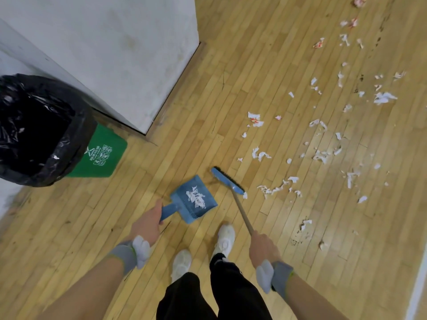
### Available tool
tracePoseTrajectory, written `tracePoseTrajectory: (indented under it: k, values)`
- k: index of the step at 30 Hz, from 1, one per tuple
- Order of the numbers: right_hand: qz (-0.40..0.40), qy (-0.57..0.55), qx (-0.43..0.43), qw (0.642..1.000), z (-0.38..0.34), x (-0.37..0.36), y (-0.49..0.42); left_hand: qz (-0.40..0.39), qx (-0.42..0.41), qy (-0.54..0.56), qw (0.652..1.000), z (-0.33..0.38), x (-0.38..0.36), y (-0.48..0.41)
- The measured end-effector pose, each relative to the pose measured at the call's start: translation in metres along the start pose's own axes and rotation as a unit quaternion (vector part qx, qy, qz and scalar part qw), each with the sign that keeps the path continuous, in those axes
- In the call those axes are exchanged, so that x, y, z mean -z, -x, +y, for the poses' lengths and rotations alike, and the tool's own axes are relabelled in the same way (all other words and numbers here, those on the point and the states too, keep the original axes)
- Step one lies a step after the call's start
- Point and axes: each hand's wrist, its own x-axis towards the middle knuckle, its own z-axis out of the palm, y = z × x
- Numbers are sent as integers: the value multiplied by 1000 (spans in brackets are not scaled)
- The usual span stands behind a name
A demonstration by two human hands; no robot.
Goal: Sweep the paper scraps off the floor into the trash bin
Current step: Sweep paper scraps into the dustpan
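My left hand (147, 224) grips the handle of a blue dustpan (184, 210), which holds a small heap of white paper scraps (196, 197). My right hand (263, 247) grips the wooden stick of a broom whose blue head (227, 180) sits just right of the pan. Many white and red-marked paper scraps (323, 155) lie scattered over the wooden floor to the right and far right. The green trash bin (101, 155) with a black bag (39, 130) stands at the left, open at the top.
A white wall corner (143, 65) with a dark baseboard juts out between the bin and the scraps. My two white shoes (224, 240) and black trousers are at the bottom centre. A white line (418, 289) runs along the floor at the bottom right.
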Motion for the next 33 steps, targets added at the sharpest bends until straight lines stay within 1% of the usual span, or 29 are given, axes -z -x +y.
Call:
tracePoseTrajectory:
  k: [3, 6, 10, 13, 16, 19, 23, 25, 28, 31, 32, 33]
  values:
    - [-21, 4, 23, 999, 16, -3, 11, 7, 16, -8, 1000, -4, -2, 8]
    - [-38, -32, 35, 998, 33, 4, 15, 11, 17, -5, 1000, -6, -1, 9]
    - [-7, -53, 42, 998, 43, 21, 8, 14, 17, -19, 1000, 3, 0, 12]
    - [17, -50, 29, 998, 33, 31, -3, 16, 25, -23, 999, 6, 0, 17]
    - [9, -49, 9, 999, 20, 32, -10, 20, 23, -20, 999, 5, -2, 22]
    - [-6, -28, 15, 999, 12, 18, -7, 18, 19, -16, 1000, 8, -2, 22]
    - [3, 43, 39, 998, 3, -8, 10, 18, 20, -23, 999, 10, -5, 21]
    - [-6, 49, 54, 997, 4, -13, 15, 18, 19, -19, 999, 10, -8, 22]
    - [-38, 6, 68, 997, 18, -11, 18, 20, 14, -11, 1000, 10, -11, 25]
    - [-42, -44, 84, 995, 35, -6, 21, 23, -2, 8, 1000, 13, -14, 32]
    - [-38, -57, 86, 994, 41, -5, 22, 17, -10, 26, 999, 13, -16, 33]
    - [-34, -67, 87, 993, 46, -3, 24, 5, -10, 65, 998, 13, -17, 34]
